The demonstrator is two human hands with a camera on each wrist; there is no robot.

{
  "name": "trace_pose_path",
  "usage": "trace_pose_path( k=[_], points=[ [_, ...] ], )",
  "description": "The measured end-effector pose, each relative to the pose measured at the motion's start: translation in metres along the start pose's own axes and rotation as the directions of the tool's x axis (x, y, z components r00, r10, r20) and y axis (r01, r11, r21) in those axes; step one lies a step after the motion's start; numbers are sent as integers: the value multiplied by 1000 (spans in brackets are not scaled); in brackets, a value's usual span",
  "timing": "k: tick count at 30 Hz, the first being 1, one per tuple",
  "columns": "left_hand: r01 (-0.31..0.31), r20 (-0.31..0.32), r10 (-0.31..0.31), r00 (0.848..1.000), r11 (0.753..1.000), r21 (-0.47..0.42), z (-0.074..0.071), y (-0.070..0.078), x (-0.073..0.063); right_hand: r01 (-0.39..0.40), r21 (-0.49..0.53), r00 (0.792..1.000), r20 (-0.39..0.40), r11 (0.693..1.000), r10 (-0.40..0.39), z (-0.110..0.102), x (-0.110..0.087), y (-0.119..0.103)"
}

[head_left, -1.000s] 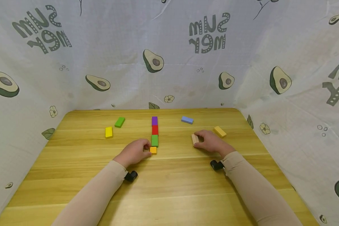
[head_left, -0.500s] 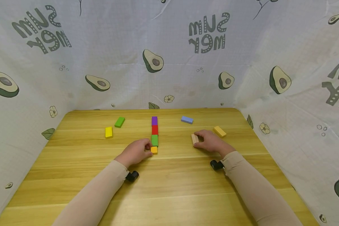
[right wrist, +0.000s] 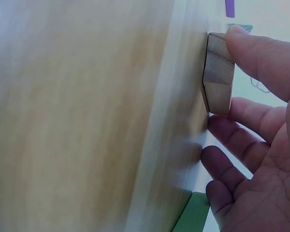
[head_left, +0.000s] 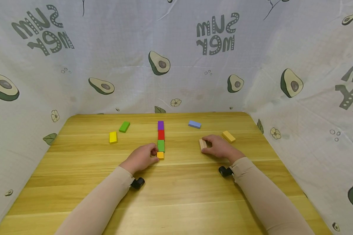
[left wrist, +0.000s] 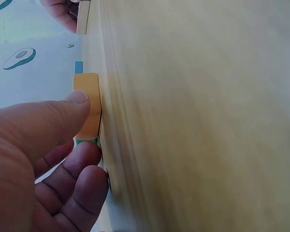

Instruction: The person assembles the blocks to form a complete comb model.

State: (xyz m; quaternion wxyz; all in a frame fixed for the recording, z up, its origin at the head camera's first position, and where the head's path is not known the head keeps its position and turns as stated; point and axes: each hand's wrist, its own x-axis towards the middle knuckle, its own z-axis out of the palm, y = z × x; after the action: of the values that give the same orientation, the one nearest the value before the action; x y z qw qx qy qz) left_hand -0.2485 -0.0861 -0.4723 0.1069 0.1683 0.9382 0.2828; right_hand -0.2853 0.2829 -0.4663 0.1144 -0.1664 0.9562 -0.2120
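A row of blocks runs away from me: an orange block (head_left: 160,155) nearest, then a green block (head_left: 160,146), a red block (head_left: 161,134) and a purple block (head_left: 160,125). At its near end, my left hand (head_left: 141,159) pinches the orange block; in the left wrist view the thumb lies on its broad face, and the index fingertip's contact is hidden. To the right, my right hand (head_left: 219,148) holds a plain wooden block (right wrist: 219,72) on the table between thumb and index finger. Its other fingers are loosely curled below the block.
Loose blocks lie on the wooden table (head_left: 176,195): yellow (head_left: 113,137) and green (head_left: 124,127) at left, blue (head_left: 194,124) at back right, and pale orange (head_left: 228,136) beyond the right hand. A printed cloth (head_left: 191,88) hangs behind the table.
The left hand has shifted the orange block slightly right and away from me, up against the green block. The right hand and its wooden block look nearly still.
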Motion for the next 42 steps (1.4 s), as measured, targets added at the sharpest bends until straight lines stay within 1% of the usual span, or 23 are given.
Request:
trace_pose_path(
  k=[11,22,28,35,42],
  points=[
    [1,-1,-1,1000,1000,0,0,1,0,5,8,1000,-1,1000,-5,-1,-1,-2],
    [8,4,-8,1000,1000,-13,-1,1,0,-8,-3,1000,-4,1000,8,0,-1,-2],
    [6,3,-6,1000,1000,-18,-1,0,1,-13,8,1000,-3,1000,13,0,0,-1],
    [4,5,-4,1000,1000,-23,0,-1,1,-2,10,1000,-4,1000,2,1,0,-1],
    [12,9,-12,1000,1000,-29,-3,-3,-1,-2,14,1000,-5,1000,3,1,0,-1]
  ],
)
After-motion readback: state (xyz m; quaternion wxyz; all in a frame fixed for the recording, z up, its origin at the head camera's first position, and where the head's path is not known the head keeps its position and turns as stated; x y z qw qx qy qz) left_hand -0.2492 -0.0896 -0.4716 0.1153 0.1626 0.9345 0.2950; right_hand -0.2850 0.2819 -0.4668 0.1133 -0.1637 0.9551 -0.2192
